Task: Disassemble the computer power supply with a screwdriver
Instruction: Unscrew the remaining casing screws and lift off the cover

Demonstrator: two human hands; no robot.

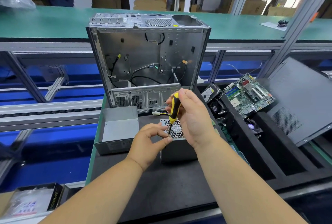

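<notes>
**A:** Where is the power supply?

**B:** On the black mat of the bench (161, 178), just in front of the open computer case (147, 58). A small grey box, the power supply (177, 148), with a holey grill (177, 130) on top and a fan under the grill.

**A:** And the right hand?

**B:** Above the power supply. Right hand (192, 117) wrapped tight round the yellow and black handle of the screwdriver (173, 110). Screwdriver nearly straight up, tip down on the near left part of the grill.

**A:** The left hand?

**B:** Left hand (149, 141) at the left edge of the power supply, fingers curled. Thumb and first finger close by the thin metal shaft, right at the tip. Hard to tell if pinching the shaft or only touching the box.

**A:** Anything else near the power supply?

**B:** Just to the left, a grey metal cover (118, 130), open side up. Behind, a white plug (156, 113) with yellow wires, between the power supply and the case.

**A:** And to the right?

**B:** A black foam tray (269, 160) with slots. In the far slots, a green motherboard (249, 94), a hard drive (209, 93) and a small fan (252, 126). Further right, a dark side panel (296, 101), leaning. Far left of the power supply, near the bottom corner, a box of plastic bags (30, 202).
</notes>
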